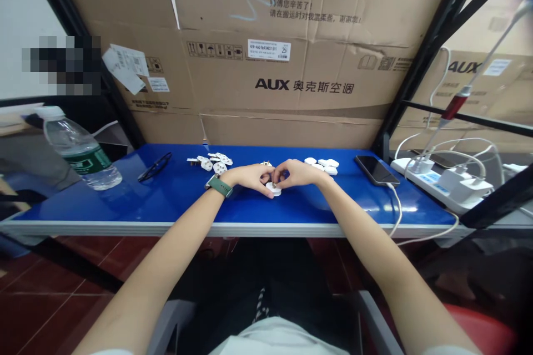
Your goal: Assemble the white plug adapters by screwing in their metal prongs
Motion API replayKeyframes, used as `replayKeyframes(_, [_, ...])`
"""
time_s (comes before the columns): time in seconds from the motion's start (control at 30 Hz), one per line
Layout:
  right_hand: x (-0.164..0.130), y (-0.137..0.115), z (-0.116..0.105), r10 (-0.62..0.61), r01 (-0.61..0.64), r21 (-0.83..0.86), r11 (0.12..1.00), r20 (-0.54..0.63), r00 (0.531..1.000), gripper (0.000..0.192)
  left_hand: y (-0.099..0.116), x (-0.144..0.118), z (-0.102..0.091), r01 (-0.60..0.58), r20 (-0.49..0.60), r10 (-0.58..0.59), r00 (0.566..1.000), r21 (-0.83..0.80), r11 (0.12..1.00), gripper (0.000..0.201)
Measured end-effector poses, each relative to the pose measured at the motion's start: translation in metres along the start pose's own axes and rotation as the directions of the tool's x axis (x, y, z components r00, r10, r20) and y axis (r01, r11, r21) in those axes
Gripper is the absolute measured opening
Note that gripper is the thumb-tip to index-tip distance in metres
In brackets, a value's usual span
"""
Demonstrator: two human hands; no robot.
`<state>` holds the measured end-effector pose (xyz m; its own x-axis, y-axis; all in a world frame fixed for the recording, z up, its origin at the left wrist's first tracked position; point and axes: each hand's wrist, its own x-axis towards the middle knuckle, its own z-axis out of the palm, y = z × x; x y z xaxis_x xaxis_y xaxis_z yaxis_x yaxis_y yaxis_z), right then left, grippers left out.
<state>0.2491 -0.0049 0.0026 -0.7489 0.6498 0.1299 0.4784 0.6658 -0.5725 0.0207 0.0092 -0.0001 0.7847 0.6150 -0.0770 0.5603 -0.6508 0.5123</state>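
disc (273, 191) mid-work, low at desk (250, 214) centre | left hand (257, 178) pinches rim, right hand (295, 172) pinches top | left pile (220, 167), right pile (331, 163) of white pieces; too small to tell which is done

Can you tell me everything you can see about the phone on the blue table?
The phone is a flat, dark slab with rounded corners and a black, unlit-looking screen facing up. It lies slantwise on the blue table, toward the right end, with the white power strip farther right. A white cable joins its nearer end and loops down over the table's front edge. The right hand is not touching it. Its back is hidden.
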Motion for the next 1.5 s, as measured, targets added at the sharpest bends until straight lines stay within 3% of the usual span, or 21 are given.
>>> replayKeyframes(0.17, [0.002, -0.004, 0.007, -0.003, -0.004, -0.117, 0.993, -0.058, 0.998, 0.008, 0.000, 0.000, 0.000, -0.015, -0.008, 0.015, 1.000, -0.015, 1.000, 0.057])
replayKeyframes(0.37, [0.003, -0.004, 0.011, -0.003, -0.007, -0.146, 0.989, -0.069, 0.998, 0.008, 0.000, 0.000, 0.000, 0.006, 0.005, -0.006, 1.000, -0.011, 1.000, 0.062])
replayKeyframes(0.67, [0.001, -0.012, 0.007, -0.008, -0.004, -0.094, 0.996, -0.133, 0.991, 0.007, -0.003, 0.001, 0.001, -0.019, -0.011, 0.019, 1.000, -0.016, 1.000, 0.057])
replayKeyframes(0.87, [0.002, -0.010, 0.009, -0.007, 0.014, 0.042, 0.999, -0.156, 0.988, 0.025, -0.002, 0.003, 0.001, -0.062, -0.009, 0.062, 0.998, -0.013, 0.998, 0.053])
replayKeyframes(1.07, [0.002, -0.007, 0.008, -0.053, 0.064, 0.078, 0.995, -0.132, 0.990, 0.030, 0.004, 0.001, 0.000, -0.069, 0.001, 0.069, 0.998, -0.023, 0.997, 0.050])
replayKeyframes(1.33, [0.001, -0.016, 0.014, 0.103, -0.096, 0.059, 0.994, -0.133, 0.986, 0.036, -0.001, 0.002, 0.001, -0.051, 0.006, 0.052, 0.999, -0.010, 0.999, 0.051])
replayKeyframes(1.5, [-0.001, -0.018, 0.012, 0.047, -0.041, 0.049, 0.998, -0.120, 0.992, 0.035, 0.002, 0.001, 0.001, -0.026, 0.006, 0.026, 1.000, 0.012, 1.000, 0.052])
